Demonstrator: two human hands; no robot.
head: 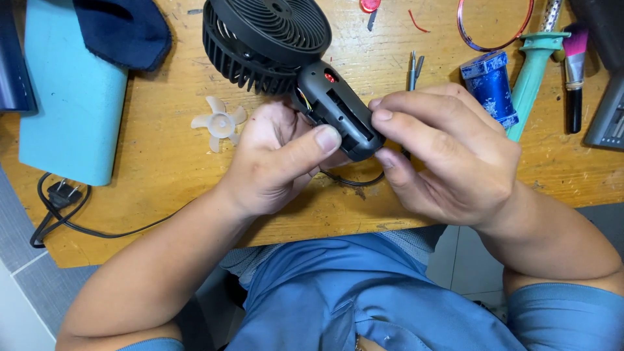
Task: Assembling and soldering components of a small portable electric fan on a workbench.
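Note:
A small black handheld fan (273, 39) with a round grille and a dark grey handle is held over the wooden table (162, 156). My left hand (279, 159) grips the handle from below, thumb pressed on its side. My right hand (442, 153) pinches the end of the handle with fingertips and thumb. The handle's open slot (348, 110) faces up, with a red spot near the grille. A thin black wire (351, 181) loops under the handle between my hands.
A small white fan blade (220, 122) lies left of my hands. A teal box (71, 97) with dark cloth (123, 29) sits far left, a black plug and cord (62, 195) below it. At right lie a blue cylinder (491, 88), teal tool (533, 71), brush (574, 71), wire coil (494, 23), tweezers (414, 68).

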